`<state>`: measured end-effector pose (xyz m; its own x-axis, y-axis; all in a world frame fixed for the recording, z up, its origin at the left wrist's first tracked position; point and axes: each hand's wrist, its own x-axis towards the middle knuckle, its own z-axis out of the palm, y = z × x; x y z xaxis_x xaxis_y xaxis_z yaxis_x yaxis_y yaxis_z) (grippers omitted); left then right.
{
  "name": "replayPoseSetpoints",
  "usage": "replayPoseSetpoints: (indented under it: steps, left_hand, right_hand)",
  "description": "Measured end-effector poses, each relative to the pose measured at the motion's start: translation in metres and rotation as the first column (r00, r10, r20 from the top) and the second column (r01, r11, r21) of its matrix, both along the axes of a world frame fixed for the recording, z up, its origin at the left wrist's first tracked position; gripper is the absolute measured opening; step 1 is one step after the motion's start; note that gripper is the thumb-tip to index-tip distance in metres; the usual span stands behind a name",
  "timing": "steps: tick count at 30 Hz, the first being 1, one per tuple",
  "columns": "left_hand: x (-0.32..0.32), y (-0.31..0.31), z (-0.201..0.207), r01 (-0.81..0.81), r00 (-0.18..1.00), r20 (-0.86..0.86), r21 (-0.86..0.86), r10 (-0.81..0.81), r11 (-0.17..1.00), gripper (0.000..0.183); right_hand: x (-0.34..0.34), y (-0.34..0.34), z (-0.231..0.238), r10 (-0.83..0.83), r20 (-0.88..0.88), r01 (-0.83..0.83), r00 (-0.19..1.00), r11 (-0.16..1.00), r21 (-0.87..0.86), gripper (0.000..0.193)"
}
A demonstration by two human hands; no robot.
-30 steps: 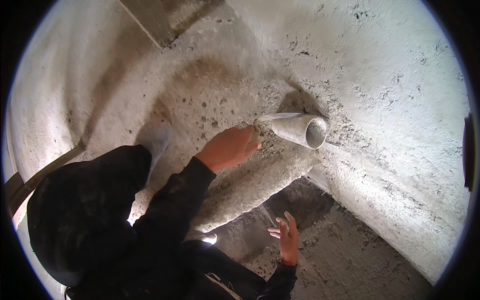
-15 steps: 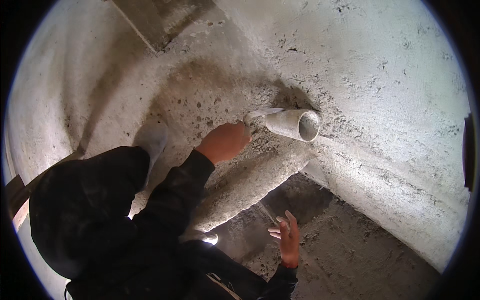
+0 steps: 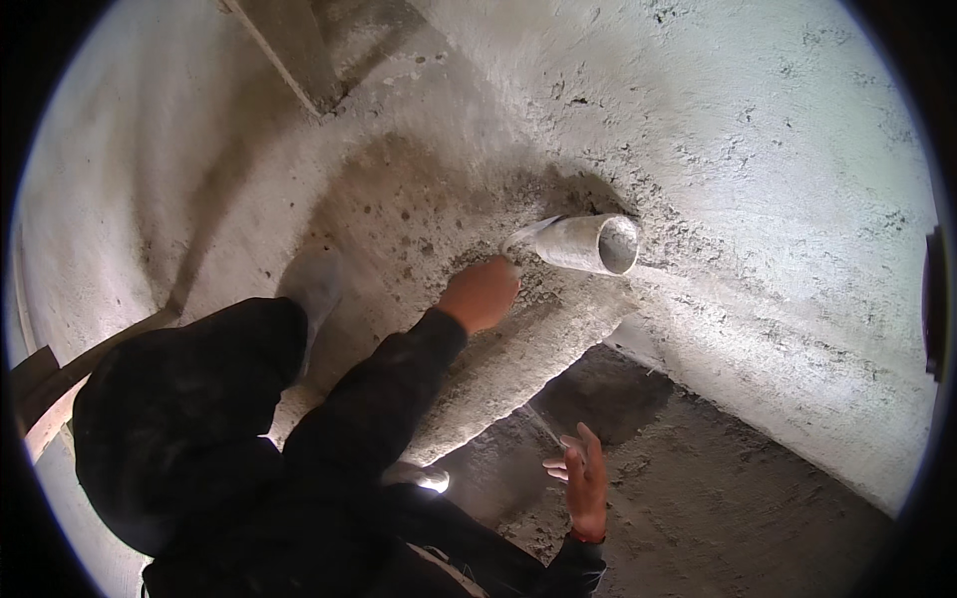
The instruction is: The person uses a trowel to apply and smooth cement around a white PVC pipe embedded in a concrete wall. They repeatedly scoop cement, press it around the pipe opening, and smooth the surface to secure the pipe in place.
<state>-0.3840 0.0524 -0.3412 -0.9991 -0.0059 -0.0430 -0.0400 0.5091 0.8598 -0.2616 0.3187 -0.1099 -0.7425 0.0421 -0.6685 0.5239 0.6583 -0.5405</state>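
My left hand (image 3: 478,294) is closed round what looks like a small trowel (image 3: 530,233); its handle is hidden in my fist. The narrow pale blade reaches up and right to the near side of a short, cement-crusted pipe (image 3: 573,244). Rough, crumbly mortar (image 3: 533,284) lies around the pipe's base, just beyond my knuckles. Lower down and to the right, my right hand (image 3: 586,483) is raised with its fingers apart and pale dust on the fingertips. Nothing shows in its grasp.
A concrete ledge (image 3: 498,389) runs below the pipe, with a darker, lower surface (image 3: 698,498) past its edge. A rough plastered wall (image 3: 778,199) rises on the right. My bent leg and dusty shoe (image 3: 311,279) are at left; a board (image 3: 289,50) juts in at the top.
My left hand has moved slightly right and down, nearer the pipe, and the blade now tilts more steeply. The right hand keeps its raised pose. The whole view has shifted a little.
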Motion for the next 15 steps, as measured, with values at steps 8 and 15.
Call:
replayPoseSetpoints:
  steps: [8,15]
  left_hand:
    - [0.005,0.028,0.064,-0.145,0.975,0.180,0.055,0.133,0.988,0.034]
    - [-0.009,0.020,0.016,0.027,0.992,0.124,-0.093,-0.015,0.995,0.035]
  right_hand:
    - [0.003,-0.006,0.019,-0.015,-0.075,0.017,0.997,1.000,0.019,0.075]
    - [0.019,-0.002,0.023,-0.008,-0.096,0.009,0.995,1.000,0.005,0.068]
